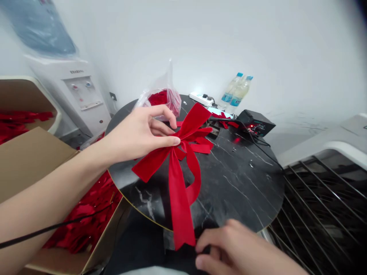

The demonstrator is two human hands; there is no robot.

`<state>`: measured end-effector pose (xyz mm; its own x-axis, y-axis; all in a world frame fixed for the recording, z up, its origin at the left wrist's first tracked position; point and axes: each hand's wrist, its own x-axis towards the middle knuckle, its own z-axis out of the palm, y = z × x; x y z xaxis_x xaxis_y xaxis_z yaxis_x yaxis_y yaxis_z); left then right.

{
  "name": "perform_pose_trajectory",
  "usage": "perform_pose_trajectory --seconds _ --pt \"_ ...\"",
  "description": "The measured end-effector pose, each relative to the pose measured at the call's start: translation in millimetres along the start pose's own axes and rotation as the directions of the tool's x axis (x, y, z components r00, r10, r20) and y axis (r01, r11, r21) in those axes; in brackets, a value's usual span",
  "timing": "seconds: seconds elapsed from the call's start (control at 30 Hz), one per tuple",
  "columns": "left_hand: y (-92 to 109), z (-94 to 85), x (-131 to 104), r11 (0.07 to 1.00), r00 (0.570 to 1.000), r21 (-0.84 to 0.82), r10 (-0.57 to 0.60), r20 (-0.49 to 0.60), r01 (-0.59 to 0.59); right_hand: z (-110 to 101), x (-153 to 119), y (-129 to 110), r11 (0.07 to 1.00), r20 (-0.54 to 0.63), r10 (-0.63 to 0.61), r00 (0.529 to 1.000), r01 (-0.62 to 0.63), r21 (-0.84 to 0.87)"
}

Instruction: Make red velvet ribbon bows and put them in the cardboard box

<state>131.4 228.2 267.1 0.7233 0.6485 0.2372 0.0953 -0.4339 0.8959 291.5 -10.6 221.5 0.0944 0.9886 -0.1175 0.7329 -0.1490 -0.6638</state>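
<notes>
A red ribbon bow (pixel 180 191) with several loops and tails is over the round black table (pixel 229 172). My left hand (pixel 155 131) pinches the bow near its centre between thumb and fingers. One long tail hangs down over the table's near edge. Beside the lower end of that tail is my right hand (pixel 223 246), its fingers curled and slightly blurred; whether they grip the tail's corner is hidden.
On the table's far side stand a plastic bag (pixel 172 101) of red pieces, a power strip (pixel 201 99), two bottles (pixel 236 93) and a black box with red lights (pixel 256 123). Cardboard boxes (pixel 31 160) with red pieces are left, a wire rack (pixel 323 198) right.
</notes>
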Motion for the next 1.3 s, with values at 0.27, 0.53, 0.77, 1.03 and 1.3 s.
perform_pose_trajectory --seconds 0.27,0.53,0.77,1.03,1.3 --pt "31 20.4 -19 0.989 0.993 0.101 0.113 -0.02 -0.11 3 55 -43 0.982 -0.656 -0.161 0.737 0.184 -0.033" --pt "25 24.1 -25 0.994 0.998 -0.096 0.04 -0.051 -0.045 28 64 -43 0.973 -0.77 -0.103 0.63 0.225 0.054" --pt "17 15.2 -24 0.995 0.997 -0.095 -0.014 0.082 0.022 3 54 -26 0.98 -0.749 -0.037 0.661 0.171 0.103" --pt "30 -6.4 -3 0.993 0.988 0.079 0.073 0.137 -0.084 -16 62 -4 0.925 -0.31 -0.107 0.945 0.209 0.318" --pt "42 -30.3 34 0.97 0.984 0.194 0.127 0.121 -0.149 -45 48 32 0.883 0.156 -0.003 0.988 -0.071 0.463"
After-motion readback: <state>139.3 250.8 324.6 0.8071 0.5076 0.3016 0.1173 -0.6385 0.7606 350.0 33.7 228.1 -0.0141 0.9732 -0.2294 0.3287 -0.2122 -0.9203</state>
